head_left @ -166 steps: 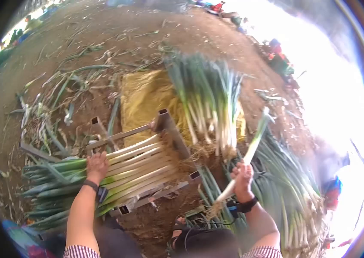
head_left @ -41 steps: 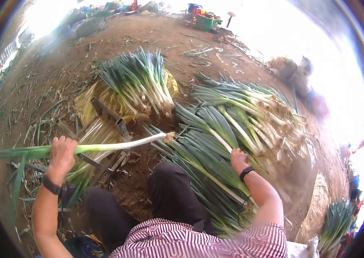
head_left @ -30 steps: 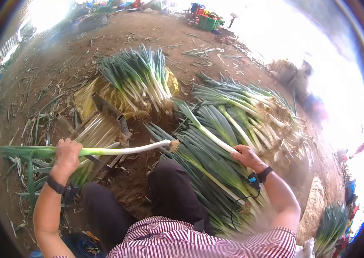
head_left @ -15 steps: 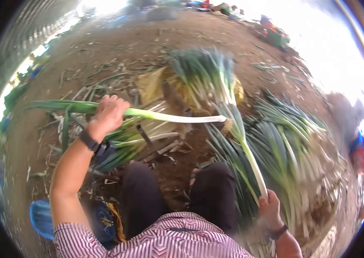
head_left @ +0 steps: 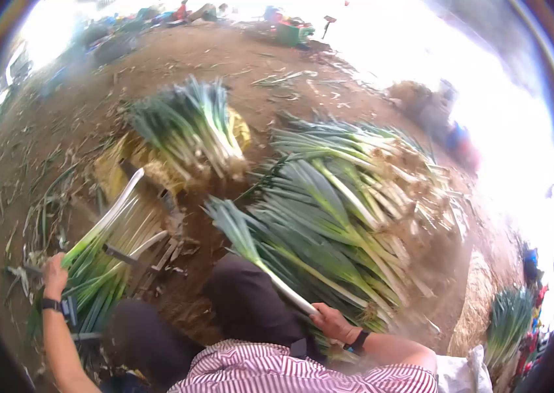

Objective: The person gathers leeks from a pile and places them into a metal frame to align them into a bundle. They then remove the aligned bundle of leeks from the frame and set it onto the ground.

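Note:
My left hand (head_left: pixel 56 278) is closed around a leek (head_left: pixel 105 224) near its green leaves, and the white end points up and away from me. Under that leek lies a small heap of leeks (head_left: pixel 110 268) among dark metal bars (head_left: pixel 126 255). On the other side, my right hand (head_left: pixel 331 322) grips a second leek (head_left: pixel 285 288) by its white end. Its leaves stretch forward and left, past my right knee. Close to that hand spreads a large pile of leeks (head_left: pixel 329 216), roots mostly to the right.
A bundle of leeks (head_left: pixel 188 128) rests on yellow sacking (head_left: pixel 110 157) ahead. Another bundle (head_left: pixel 511 321) is at far right, near a white sack (head_left: pixel 463 372). Leaf scraps litter the bare soil (head_left: pixel 166 62). A green crate (head_left: pixel 290 34) stands farther back.
My view has turned right. My left hand has lowered its leek onto or just above the left heap, white end forward. The right hand still holds its leek, now lower beside my knee.

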{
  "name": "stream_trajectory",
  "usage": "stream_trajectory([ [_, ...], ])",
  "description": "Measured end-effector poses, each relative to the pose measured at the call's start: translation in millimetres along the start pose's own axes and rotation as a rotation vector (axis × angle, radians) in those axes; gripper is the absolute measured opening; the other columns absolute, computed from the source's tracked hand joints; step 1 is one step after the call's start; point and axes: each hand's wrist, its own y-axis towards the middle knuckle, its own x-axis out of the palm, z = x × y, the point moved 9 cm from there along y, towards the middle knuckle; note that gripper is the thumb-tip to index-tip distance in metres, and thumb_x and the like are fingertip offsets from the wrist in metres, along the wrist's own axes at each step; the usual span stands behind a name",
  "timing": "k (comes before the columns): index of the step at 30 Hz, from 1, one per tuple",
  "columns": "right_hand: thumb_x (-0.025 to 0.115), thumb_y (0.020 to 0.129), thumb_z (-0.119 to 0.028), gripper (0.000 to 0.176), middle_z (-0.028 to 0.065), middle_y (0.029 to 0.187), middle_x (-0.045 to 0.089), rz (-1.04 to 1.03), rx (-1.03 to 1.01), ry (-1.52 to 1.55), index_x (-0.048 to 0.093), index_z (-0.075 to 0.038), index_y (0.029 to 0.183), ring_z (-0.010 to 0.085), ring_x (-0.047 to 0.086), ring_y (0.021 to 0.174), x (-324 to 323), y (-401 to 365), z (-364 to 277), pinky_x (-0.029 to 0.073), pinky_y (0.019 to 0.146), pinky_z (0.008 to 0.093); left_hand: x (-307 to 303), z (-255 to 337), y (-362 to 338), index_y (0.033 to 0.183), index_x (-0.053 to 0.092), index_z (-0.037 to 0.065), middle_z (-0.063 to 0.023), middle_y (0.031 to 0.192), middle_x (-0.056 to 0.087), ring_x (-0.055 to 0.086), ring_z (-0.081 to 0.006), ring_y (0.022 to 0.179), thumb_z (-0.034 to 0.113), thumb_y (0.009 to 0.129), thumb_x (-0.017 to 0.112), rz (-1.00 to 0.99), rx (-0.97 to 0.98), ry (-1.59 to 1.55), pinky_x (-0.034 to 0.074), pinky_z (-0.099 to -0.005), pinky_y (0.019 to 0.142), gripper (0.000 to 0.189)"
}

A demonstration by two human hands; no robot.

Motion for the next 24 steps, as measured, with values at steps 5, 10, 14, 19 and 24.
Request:
stream_trajectory([
  [5,0.056,0.094,-0.014,0.019,0.0006,0.077,0.053,0.03,0.157,0.089,0.057,-0.003,0.109,0.0104,0.051,0.067,-4.5,25.0,-7.4,0.043,0.059,0.028,24.2,1.4,-18.6,0.098,0.066,0.009,-0.0178,0.09,0.067,0.063,-0.0388,0.089,0.009,0.078,0.055,-0.08,-0.147,-0.065,0.047,-0.0494,0.075,0.023],
  [10,0.056,0.091,-0.011,0.023,-0.0018,0.073,0.053,0.103,0.158,0.431,0.054,-0.002,0.113,0.0043,0.047,0.056,-31.7,60.9,-53.2,0.039,0.049,0.0221,69.6,-8.0,-28.7,0.107,0.068,0.018,-0.0095,0.102,0.069,0.062,-0.0303,0.101,0.006,0.08,0.054,-0.135,-0.256,0.136,0.046,-0.0458,0.087,0.033],
  [14,0.057,0.089,-0.012,0.027,0.0085,0.076,0.058,0.144,-0.159,0.066,0.052,0.0,0.113,0.0206,0.055,0.059,-52.7,81.1,-102.9,0.044,0.053,0.0322,128.7,-7.5,-46.8,0.111,0.066,0.021,-0.0087,0.117,0.063,0.056,-0.0268,0.114,0.01,0.084,0.055,-0.366,-0.33,0.181,0.038,-0.0485,0.094,0.031],
  [19,0.063,0.081,-0.004,0.036,0.0184,0.083,0.06,0.064,-0.533,-0.22,0.05,0.001,0.114,0.0368,0.06,0.067,-54.0,100.1,-189.0,0.049,0.06,0.0409,127.2,44.2,-42.3,0.123,0.057,0.018,-0.0081,0.119,0.06,0.054,-0.0276,0.114,0.014,0.083,0.062,-0.319,-0.228,0.09,0.037,-0.0488,0.099,0.041],
  [24,0.066,0.082,-0.017,0.04,0.0133,0.093,0.064,-0.164,-0.756,-0.397,0.052,-0.005,0.118,0.0325,0.065,0.075,-10.9,162.4,-244.1,0.054,0.063,0.0424,-54.5,196.1,-38.3,0.116,0.06,0.007,-0.0152,0.135,0.05,0.043,-0.0369,0.127,0.013,0.068,0.075,0.706,0.565,-0.074,0.031,-0.0471,0.107,0.051],
])
